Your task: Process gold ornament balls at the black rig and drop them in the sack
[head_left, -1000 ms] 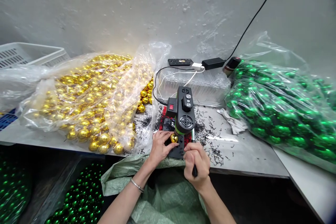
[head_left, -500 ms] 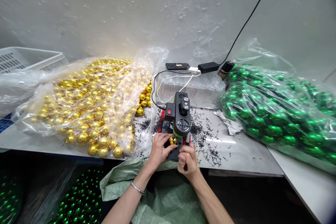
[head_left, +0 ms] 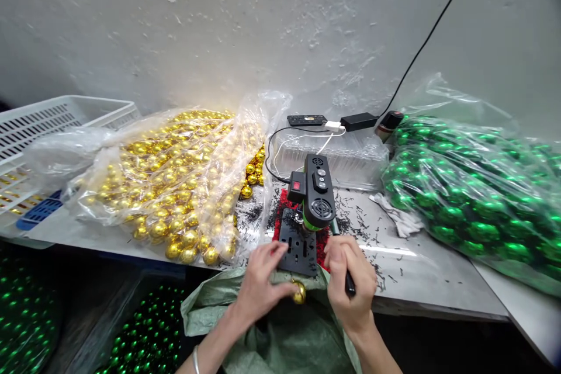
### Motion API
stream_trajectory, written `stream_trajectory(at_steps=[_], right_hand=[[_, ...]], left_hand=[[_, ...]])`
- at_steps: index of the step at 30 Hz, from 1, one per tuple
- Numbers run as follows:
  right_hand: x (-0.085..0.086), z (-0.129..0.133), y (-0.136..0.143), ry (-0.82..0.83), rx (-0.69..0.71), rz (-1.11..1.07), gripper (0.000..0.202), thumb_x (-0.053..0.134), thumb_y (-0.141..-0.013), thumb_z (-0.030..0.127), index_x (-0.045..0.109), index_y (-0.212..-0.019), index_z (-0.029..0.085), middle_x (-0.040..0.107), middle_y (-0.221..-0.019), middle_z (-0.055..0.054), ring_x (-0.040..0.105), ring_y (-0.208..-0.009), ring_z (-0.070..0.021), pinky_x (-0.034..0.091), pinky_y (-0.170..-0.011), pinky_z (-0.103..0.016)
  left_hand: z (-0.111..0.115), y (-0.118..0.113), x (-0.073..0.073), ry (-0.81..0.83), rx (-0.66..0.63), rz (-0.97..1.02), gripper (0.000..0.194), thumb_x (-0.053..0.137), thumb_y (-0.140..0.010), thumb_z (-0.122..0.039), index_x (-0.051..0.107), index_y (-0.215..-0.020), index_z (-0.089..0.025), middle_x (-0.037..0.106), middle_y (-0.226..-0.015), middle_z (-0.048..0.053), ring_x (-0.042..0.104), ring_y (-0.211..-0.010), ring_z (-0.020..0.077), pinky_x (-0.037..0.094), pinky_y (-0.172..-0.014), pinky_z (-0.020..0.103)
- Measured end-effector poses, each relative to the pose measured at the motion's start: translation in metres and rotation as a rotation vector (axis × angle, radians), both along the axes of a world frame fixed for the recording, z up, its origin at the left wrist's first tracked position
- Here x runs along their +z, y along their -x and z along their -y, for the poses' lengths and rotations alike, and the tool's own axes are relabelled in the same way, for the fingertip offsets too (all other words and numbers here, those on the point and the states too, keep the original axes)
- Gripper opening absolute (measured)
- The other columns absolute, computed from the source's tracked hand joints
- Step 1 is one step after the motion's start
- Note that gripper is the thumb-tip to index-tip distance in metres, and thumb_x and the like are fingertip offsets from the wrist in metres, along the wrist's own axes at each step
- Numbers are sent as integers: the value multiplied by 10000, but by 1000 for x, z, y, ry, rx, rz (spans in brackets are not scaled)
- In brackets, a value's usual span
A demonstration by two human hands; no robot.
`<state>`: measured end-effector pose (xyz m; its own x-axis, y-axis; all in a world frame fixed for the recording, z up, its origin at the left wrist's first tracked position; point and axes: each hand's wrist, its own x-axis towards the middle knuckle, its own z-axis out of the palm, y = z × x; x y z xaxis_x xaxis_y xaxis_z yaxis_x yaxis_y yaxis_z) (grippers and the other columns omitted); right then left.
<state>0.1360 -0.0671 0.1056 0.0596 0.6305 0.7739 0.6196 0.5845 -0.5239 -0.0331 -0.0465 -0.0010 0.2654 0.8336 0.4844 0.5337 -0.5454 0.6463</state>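
My right hand [head_left: 354,277] is wrapped round the black lever handle [head_left: 349,285] of a small black press [head_left: 319,187] with round vents. My left hand [head_left: 258,280] has its thumb and fingers apart, just in front of the press's slotted base plate [head_left: 300,245]. A shiny gold ball [head_left: 299,292] is at the thumb's tip, over the opening of a green woven sack [head_left: 210,298] that hangs at the table's front edge. Whether the thumb still touches the ball is unclear. Nothing lies on the base plate.
A clear bag of gold balls [head_left: 175,187] lies left, and a bag of green balls [head_left: 473,198] right. Behind the press are a clear plastic box [head_left: 350,160], a power strip [head_left: 307,120] and cables. Black scraps litter the table. A white basket [head_left: 100,108] stands far left.
My left hand has come back from under the press head towards me, its fingers parting, and the gold ball is now over the sack. My right hand still grips the lever. The view has shifted.
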Motion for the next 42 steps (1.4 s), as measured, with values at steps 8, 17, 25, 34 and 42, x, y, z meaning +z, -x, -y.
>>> stream_trajectory(at_steps=[8,17,25,34,42], right_hand=[[-8,0,1,-27,-3,25,259,414,-867,-15,435,-722,199,472,-698,-3,471,-653,-124,369,-579,-272],[-12,1,-2,-41,12,49,252,423,-855,-28,439,-745,198,476,-678,1,489,-672,-133,383,-584,-271],[-10,1,-2,-49,8,65,253,429,-856,-32,446,-746,196,479,-666,4,501,-684,-131,396,-596,-267],[-14,2,-3,-47,-1,84,239,438,-855,-16,467,-752,198,477,-641,6,519,-699,-141,421,-607,-271],[-14,1,-3,-51,3,75,227,439,-851,-8,490,-761,193,485,-636,5,530,-706,-146,440,-610,-268]], left_hand=[[-140,23,34,317,467,-355,332,471,-923,-126,553,-1240,-73,605,-1141,227,599,-1075,340,481,-903,487],[-138,30,33,443,277,33,413,602,-867,-252,597,-1265,-143,645,-1153,143,649,-968,244,518,-890,382],[-43,1,17,891,-118,631,609,696,-787,-422,564,-1320,-159,714,-999,77,681,-825,180,547,-787,318],[-39,-27,3,495,-70,64,391,598,-861,-331,632,-1197,-135,705,-1056,121,670,-891,225,545,-829,367],[-40,-35,-4,236,-111,-96,317,603,-882,-235,608,-1192,-171,675,-1133,115,658,-1040,247,535,-924,399]])
